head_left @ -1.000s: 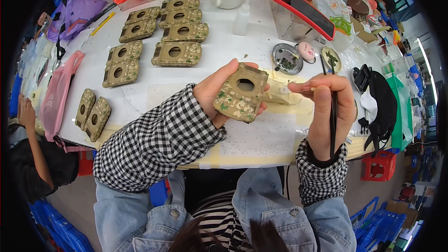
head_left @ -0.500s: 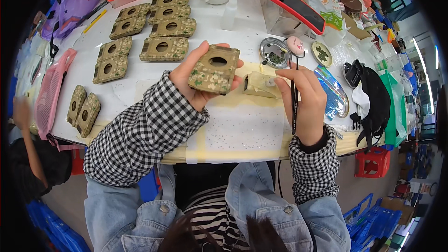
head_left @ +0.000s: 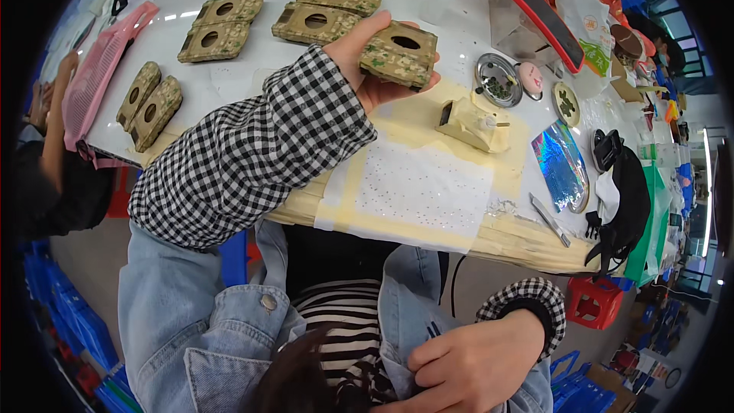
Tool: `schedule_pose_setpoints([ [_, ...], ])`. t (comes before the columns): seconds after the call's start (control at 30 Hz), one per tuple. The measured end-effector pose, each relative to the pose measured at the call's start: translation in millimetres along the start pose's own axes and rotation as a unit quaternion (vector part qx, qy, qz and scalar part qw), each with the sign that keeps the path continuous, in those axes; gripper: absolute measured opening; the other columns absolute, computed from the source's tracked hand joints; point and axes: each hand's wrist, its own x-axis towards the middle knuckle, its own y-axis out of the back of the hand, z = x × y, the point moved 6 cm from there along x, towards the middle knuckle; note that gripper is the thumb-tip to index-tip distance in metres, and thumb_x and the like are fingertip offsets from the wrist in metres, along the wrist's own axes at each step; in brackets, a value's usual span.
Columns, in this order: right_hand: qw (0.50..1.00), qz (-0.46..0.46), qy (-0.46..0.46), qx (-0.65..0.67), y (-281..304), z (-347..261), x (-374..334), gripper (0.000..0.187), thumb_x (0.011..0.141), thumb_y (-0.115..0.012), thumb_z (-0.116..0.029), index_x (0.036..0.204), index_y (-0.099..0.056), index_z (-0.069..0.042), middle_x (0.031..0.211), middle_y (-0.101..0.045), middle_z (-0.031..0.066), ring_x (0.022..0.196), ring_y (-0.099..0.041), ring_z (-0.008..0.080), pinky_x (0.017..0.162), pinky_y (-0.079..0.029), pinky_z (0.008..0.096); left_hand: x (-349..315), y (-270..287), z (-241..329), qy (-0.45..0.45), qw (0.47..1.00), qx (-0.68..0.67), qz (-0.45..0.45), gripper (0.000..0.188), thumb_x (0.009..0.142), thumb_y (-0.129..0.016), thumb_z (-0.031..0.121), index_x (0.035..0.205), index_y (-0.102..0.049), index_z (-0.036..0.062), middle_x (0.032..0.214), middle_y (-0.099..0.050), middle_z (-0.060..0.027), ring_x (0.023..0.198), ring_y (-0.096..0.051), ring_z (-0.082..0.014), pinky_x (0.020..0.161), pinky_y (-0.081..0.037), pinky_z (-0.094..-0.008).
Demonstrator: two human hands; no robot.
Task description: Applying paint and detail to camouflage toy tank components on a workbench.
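Note:
My left hand (head_left: 359,50) is closed around a camouflage-painted model hull (head_left: 399,53) with an oval hole in its top, held above the table. Drawn back to the front of my denim jacket is my right hand (head_left: 474,359), its fingers curled; what they hold, if anything, is hidden. Two short dark strokes show on the jacket just above those fingers. On the table, a small block wrapped in yellowish tape (head_left: 478,126) sits right of the held hull. Behind it stands a round metal dish (head_left: 498,80) with small green bits in it.
Several matching hulls (head_left: 216,34) stand in groups at the left and back. A pink mesh basket (head_left: 99,80) is far left, beside another person's arm (head_left: 57,122). A craft knife (head_left: 549,219) lies near the front edge. A red-cased phone (head_left: 541,21) leans at the back right.
My right hand has left the block, where it held slim black-handled brushes, and come down to my jacket. My left hand still grips the hull. The view has shifted, showing more of the table's front.

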Motion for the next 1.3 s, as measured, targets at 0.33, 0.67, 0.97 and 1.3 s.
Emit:
schedule_pose_setpoints([
  [0.33, 0.933, 0.354, 0.036, -0.05, 43, -6, -59, 0.054, 0.097, -0.028, -0.041, 0.096, -0.063, 0.0, 0.087, -0.064, 0.0191, 0.052, -0.046, 0.0147, 0.068, -0.048, 0.0288, -3, -2, 2, -0.026, 0.999, 0.025, 0.041, 0.047, 0.094, -0.045, 0.034, 0.123, -0.044, -0.0038, 0.115, -0.054, -0.0261, 0.095, -0.063, -0.0318, 0.083, -0.057, -0.0362],
  [0.67, 0.793, 0.474, -0.344, -0.167, 47, 52, -97, 0.074, 0.09, -0.034, -0.06, 0.094, -0.065, 0.007, 0.076, -0.066, 0.0173, 0.066, -0.064, 0.0222, 0.061, -0.049, 0.0263, 17, 6, -8, -0.01, 0.995, 0.091, 0.041, 0.053, 0.09, -0.047, 0.046, 0.118, -0.048, 0.0008, 0.111, -0.059, -0.0157, 0.1, -0.061, -0.0261, 0.083, -0.056, -0.039],
  [0.97, 0.766, 0.533, -0.36, -0.032, 49, 98, -86, 0.028, 0.08, -0.066, -0.006, 0.105, -0.062, 0.005, 0.094, -0.066, 0.0152, 0.082, -0.064, 0.0199, 0.076, -0.049, 0.0283, 21, 9, -9, -0.009, 0.996, 0.068, 0.054, 0.049, 0.087, -0.052, 0.043, 0.116, -0.048, 0.0032, 0.111, -0.059, -0.0148, 0.098, -0.061, -0.0264, 0.08, -0.057, -0.0429],
  [1.3, 0.751, 0.548, -0.362, -0.079, 49, 116, -88, 0.011, 0.084, -0.062, -0.002, 0.091, -0.062, 0.005, 0.088, -0.065, 0.0117, 0.078, -0.062, 0.0163, 0.071, -0.048, 0.0239, 20, 9, -9, -0.029, 0.996, 0.057, 0.062, 0.047, 0.086, -0.055, 0.04, 0.114, -0.048, 0.0021, 0.11, -0.058, -0.0148, 0.098, -0.061, -0.0275, 0.077, -0.057, -0.0475],
])
